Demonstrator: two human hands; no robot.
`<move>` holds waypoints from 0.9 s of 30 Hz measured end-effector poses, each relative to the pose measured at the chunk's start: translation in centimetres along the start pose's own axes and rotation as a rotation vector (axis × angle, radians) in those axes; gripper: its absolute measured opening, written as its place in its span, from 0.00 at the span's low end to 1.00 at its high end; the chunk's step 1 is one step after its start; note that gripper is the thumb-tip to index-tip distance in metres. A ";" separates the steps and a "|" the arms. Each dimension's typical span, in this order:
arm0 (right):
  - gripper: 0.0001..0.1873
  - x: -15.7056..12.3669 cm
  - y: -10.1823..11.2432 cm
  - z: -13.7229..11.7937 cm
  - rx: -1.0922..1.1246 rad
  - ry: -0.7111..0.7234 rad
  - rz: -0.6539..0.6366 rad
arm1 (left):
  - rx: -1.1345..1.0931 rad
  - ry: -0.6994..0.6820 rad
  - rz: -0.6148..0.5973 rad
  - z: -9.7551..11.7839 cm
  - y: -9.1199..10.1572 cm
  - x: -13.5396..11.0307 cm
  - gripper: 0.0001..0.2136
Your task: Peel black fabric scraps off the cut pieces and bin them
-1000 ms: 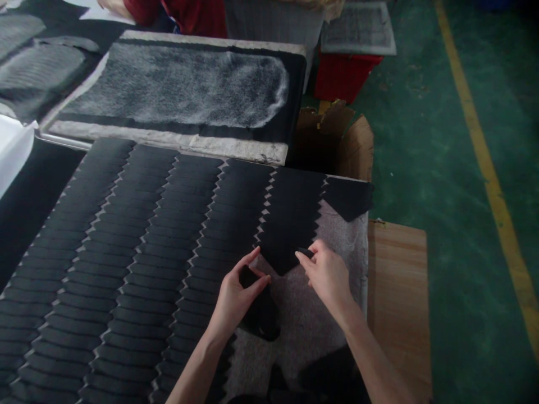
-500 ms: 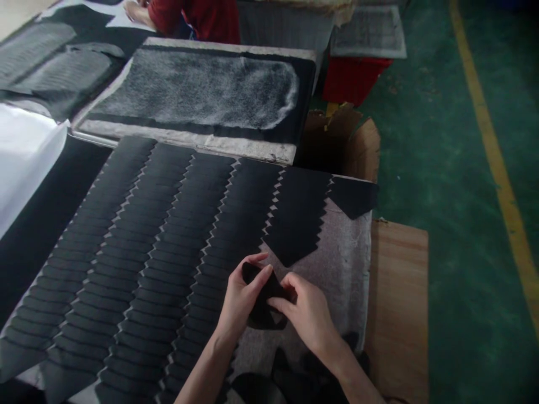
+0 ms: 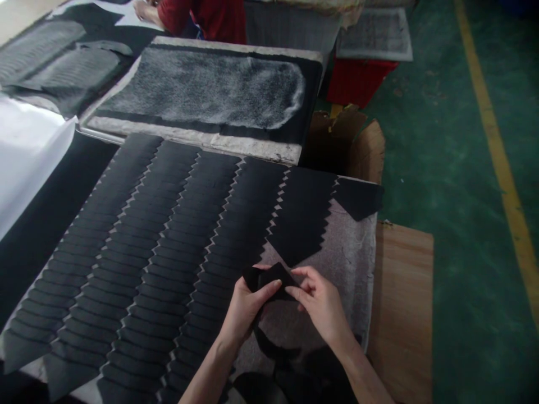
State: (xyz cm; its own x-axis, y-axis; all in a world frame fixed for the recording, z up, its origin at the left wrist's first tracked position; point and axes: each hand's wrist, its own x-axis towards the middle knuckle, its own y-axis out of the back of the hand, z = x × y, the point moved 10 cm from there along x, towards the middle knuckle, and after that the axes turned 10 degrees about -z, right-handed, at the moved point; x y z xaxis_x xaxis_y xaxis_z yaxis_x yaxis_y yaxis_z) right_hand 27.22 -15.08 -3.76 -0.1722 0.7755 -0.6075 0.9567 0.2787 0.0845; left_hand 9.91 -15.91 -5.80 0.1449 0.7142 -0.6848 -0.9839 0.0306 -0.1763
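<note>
A piece of black fabric (image 3: 272, 276) is held up over the bare grey-pink cloth near the table's right side. My left hand (image 3: 248, 300) grips it with the thumb flat on top and the fingers curled behind. At its right corner my right hand (image 3: 320, 300) pinches the edge between thumb and index finger. Beyond and to the left lie overlapping rows of black fabric pieces (image 3: 227, 224) with pointed ends. Loose black pieces (image 3: 259, 388) lie below my hands, partly hidden by my forearms.
A padded board (image 3: 202, 90) with dark fabric stands beyond the rows. White sheeting (image 3: 31, 151) covers the left side. At right are a wooden board (image 3: 404, 303), a torn cardboard box (image 3: 368, 148) and a red bin (image 3: 357, 81). A co-worker in a red sleeve (image 3: 172, 17) works at the back.
The black fabric has turned and flattened between my hands, its upper face now showing. My right hand has shifted slightly right and up to its corner. The view has moved a little.
</note>
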 end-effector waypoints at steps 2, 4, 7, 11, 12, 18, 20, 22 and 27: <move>0.14 -0.1 1.2 -0.4 -0.011 0.017 0.046 | 0.011 -0.006 0.000 0.2 0.2 -0.1 0.20; 0.12 0.1 1.7 -0.2 0.057 0.003 0.039 | 0.006 -0.017 0.002 0.4 0.2 -0.2 0.17; 0.14 0.4 2.2 0.7 0.243 -0.027 0.058 | 0.001 -0.036 -0.011 0.5 0.1 -0.3 0.14; 0.15 0.4 2.2 0.9 0.588 0.038 0.142 | 0.025 -0.033 -0.036 0.3 -0.6 -0.3 0.13; 0.15 0.4 1.6 0.8 0.645 0.050 0.125 | 0.020 -0.036 -0.041 0.3 -0.8 -0.4 0.13; 0.14 0.3 -1.3 -0.5 0.568 0.049 0.016 | -0.004 -0.044 -0.128 0.0 -2.8 -0.7 0.13; 0.15 0.2 0.2 -1.0 0.552 0.096 0.093 | 0.025 -0.026 -0.131 -0.4 -2.9 -0.9 0.12; 0.16 0.2 2.2 -1.8 0.517 0.132 0.153 | 0.056 -0.008 -0.156 -0.8 -2.9 -1.0 0.12; 0.12 1.9 2.7 -4.6 0.058 0.151 -0.140 | 0.033 0.015 -0.098 -0.6 -1.1 -1.1 0.13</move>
State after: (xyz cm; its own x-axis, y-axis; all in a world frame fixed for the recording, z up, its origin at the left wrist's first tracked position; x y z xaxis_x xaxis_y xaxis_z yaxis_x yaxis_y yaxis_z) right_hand 28.36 -10.30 -1.08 -0.3334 0.8090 -0.4841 0.9322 0.3597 -0.0409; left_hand 10.85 -17.18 -5.25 0.2417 0.6959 -0.6762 -0.9678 0.1225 -0.2198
